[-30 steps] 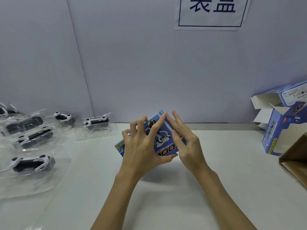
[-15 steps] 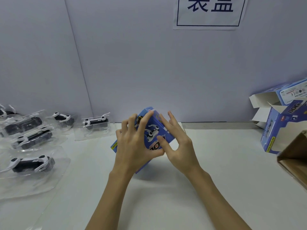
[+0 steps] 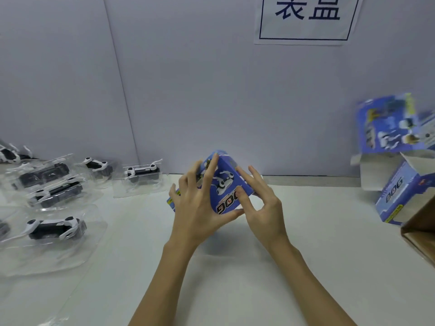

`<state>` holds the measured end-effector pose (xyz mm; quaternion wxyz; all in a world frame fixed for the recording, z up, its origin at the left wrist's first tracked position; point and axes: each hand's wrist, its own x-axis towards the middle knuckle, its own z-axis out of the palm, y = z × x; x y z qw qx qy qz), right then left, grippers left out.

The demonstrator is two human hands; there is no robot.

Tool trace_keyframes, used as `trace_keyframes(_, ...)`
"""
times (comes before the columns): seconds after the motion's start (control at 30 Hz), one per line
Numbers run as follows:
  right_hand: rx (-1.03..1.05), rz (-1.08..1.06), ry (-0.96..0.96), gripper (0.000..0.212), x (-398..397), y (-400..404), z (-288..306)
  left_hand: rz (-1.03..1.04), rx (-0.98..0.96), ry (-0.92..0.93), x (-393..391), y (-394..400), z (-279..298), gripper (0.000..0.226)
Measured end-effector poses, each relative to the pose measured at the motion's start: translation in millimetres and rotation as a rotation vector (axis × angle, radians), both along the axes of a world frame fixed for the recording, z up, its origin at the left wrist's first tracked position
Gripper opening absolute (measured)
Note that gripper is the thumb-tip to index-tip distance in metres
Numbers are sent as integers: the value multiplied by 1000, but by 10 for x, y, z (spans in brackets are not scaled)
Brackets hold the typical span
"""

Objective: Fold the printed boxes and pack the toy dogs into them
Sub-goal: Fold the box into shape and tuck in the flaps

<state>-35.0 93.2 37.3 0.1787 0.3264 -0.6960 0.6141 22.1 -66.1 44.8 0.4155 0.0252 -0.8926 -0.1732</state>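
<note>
1. Box (image 3: pixel 224 184) in the head view is blue and printed, held up off the white table (image 3: pixel 235 278) in the middle, between both hands. A second ago it looked flat, a slim sleeve pinched between the palms; now two printed faces meet at a ridge, so it has been squeezed open into a tube. That suggests the folding step is well under way, with the end flaps probably still to tuck, though I cannot see them.

2. Left hand (image 3: pixel 197 208) grips the box from the left, fingers spread up over the printed face and thumb hooked under the lower edge. Right hand (image 3: pixel 261 205) holds the right side, thumb pressing on the front face and fingers reaching behind.

3. The box is tilted, its ridge running from the lower front up and away towards the wall, the top corner pointing up and slightly left. The lettering on the front face reads upside down to the wearer. Which end is open I cannot tell.

4. Toy dogs (image 3: pixel 56 228) lie in clear plastic trays on the left, well apart from the hands, none packed yet as far as this view shows.

5. Folded boxes (image 3: pixel 397 198) stand at the right edge, flaps open, beside a brown carton (image 3: pixel 421 227). The upper one is blurred.
</note>
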Motion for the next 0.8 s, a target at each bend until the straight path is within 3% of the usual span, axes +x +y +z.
trace_keyframes(0.1,-42,-116,-80,44,-90,61,-52,4,13,-156,-45,-52,-106,114)
trace_keyframes(0.2,4,-190,-125,56,-159,136,-63,-63,252,-200,-90,-97,-203,103)
trace_keyframes(0.3,140,-119,-35,77,-223,214,-104,-73,617,-171,-139,-117,-238,98)
trace_keyframes(0.4,347,-65,74,99,-288,241,-181,-31,834,-137,-138,-194,-248,100)
trace_keyframes(0.53,519,-195,254,104,-307,186,-166,-72,1080,-51,-137,-259,-247,93)
trace_keyframes(0.63,332,-160,249,93,-295,176,-85,-189,1212,39,-129,-269,-181,83)
trace_keyframes(0.7,107,-52,132,86,-261,174,-59,-334,1223,72,-105,-263,-126,72)
trace_keyframes(0.8,-100,-136,-118,75,-214,166,-4,-483,1164,12,-78,-233,-79,75)
